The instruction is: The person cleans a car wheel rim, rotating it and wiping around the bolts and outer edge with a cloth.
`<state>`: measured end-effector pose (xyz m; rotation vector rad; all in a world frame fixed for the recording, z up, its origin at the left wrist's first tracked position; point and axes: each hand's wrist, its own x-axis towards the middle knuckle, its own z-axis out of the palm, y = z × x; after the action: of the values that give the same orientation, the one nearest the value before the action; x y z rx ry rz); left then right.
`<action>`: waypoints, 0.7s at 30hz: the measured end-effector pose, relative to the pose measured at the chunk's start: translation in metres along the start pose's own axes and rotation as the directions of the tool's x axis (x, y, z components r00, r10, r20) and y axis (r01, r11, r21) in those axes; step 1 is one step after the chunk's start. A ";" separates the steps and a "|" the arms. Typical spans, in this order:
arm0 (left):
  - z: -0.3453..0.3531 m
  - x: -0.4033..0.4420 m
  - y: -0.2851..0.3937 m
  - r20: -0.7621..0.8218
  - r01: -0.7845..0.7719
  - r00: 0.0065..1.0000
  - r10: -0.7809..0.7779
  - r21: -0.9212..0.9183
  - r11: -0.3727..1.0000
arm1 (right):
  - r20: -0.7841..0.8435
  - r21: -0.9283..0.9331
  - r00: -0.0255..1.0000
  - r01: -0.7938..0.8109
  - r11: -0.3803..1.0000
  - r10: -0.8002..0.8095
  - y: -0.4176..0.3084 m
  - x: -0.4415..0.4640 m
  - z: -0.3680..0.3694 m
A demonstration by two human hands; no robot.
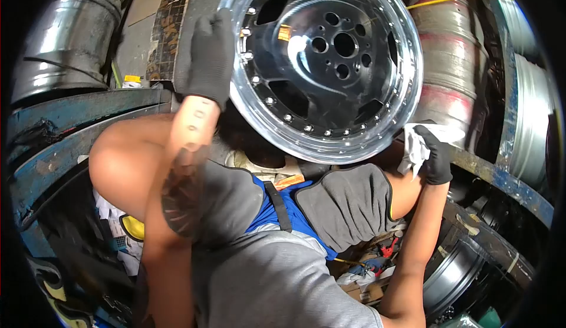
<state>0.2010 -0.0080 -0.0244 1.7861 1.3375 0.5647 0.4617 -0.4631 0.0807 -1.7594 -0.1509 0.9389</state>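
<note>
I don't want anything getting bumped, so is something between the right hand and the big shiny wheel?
Yes, a white cloth. The right hand holds it, on the side facing the wheel, by its lower right edge. Nothing else visible stands between them.

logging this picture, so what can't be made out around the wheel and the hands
All in the head view:
Wheel: top cut off by the upper edge.
What supports it: hidden by the wheel.
Cloth: part hidden inside the right hand.
Left hand: too dark and blurred to show whether it touches the wheel.
</note>
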 end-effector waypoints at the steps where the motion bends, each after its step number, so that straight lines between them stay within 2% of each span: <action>1: -0.003 0.000 0.000 0.043 -0.015 0.999 0.029 -0.290 0.957 | -0.020 0.071 0.994 -0.101 0.992 0.103 -0.007 -0.001 0.016; 2: -0.003 -0.002 0.004 0.050 -0.010 0.999 0.019 -0.179 0.984 | -0.033 0.148 0.978 -0.200 0.969 0.207 -0.013 -0.004 0.032; 3: -0.009 -0.006 0.015 0.055 -0.007 0.998 0.011 -0.064 0.998 | -0.063 -0.167 0.996 0.049 0.985 -0.061 -0.009 -0.007 0.040; 4: -0.014 -0.008 0.021 0.050 -0.005 0.999 0.002 0.053 0.999 | -0.004 -0.464 0.948 0.280 0.840 -0.318 -0.006 -0.005 0.050; 5: 0.003 0.004 0.003 -0.069 -0.218 0.975 0.212 -0.108 0.970 | -0.141 0.028 0.988 0.060 0.998 -0.056 -0.025 0.001 0.070; 6: 0.000 0.005 0.010 0.022 -0.035 0.999 0.040 -0.201 0.979 | -0.142 0.179 0.990 0.021 0.984 0.005 -0.027 0.006 0.077; 7: -0.006 0.003 0.019 0.131 0.157 0.983 -0.126 -0.270 0.950 | -0.149 0.006 0.974 0.172 0.985 -0.169 -0.023 0.010 0.086; 9: -0.011 -0.006 0.023 0.254 0.312 0.937 -0.240 -0.298 0.902 | -0.177 -0.140 0.938 0.275 0.951 -0.297 -0.024 0.020 0.098; 11: -0.012 -0.018 0.009 0.253 0.232 0.954 -0.160 -0.285 0.930 | -0.191 -0.172 0.912 0.334 0.927 -0.364 -0.023 0.045 0.077; 14: -0.002 -0.064 -0.003 0.164 0.225 0.973 -0.165 -0.488 0.843 | -0.217 -0.172 0.922 0.287 0.942 -0.320 -0.024 0.064 0.060; 16: -0.005 -0.081 -0.003 0.312 0.377 0.923 -0.226 -0.611 0.696 | -0.310 -0.290 0.924 0.134 0.948 -0.225 -0.030 0.054 0.070; 17: -0.006 -0.080 -0.006 0.407 0.502 0.865 -0.294 -0.690 0.522 | -0.362 -0.354 0.912 0.055 0.934 -0.191 -0.033 0.045 0.079; 18: -0.008 -0.080 -0.003 0.388 0.471 0.882 -0.268 -0.702 0.534 | -0.432 -0.460 0.880 -0.026 0.887 -0.198 -0.032 0.034 0.090; 19: -0.010 -0.079 0.004 0.366 0.440 0.898 -0.245 -0.715 0.543 | -0.389 -0.544 0.873 0.041 0.838 -0.295 -0.021 0.021 0.103; 20: -0.010 -0.077 0.011 0.279 0.373 0.928 -0.249 -0.662 0.649 | -0.330 -0.620 0.861 0.112 0.777 -0.387 -0.008 0.007 0.116; 21: -0.009 -0.074 0.010 0.196 0.279 0.960 -0.200 -0.610 0.742 | -0.243 -0.433 0.951 0.071 0.898 -0.193 -0.002 -0.011 0.132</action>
<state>0.1757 -0.0752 -0.0027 1.0517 1.0919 0.6576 0.3685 -0.3696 0.0742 -2.2308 -0.3051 0.5715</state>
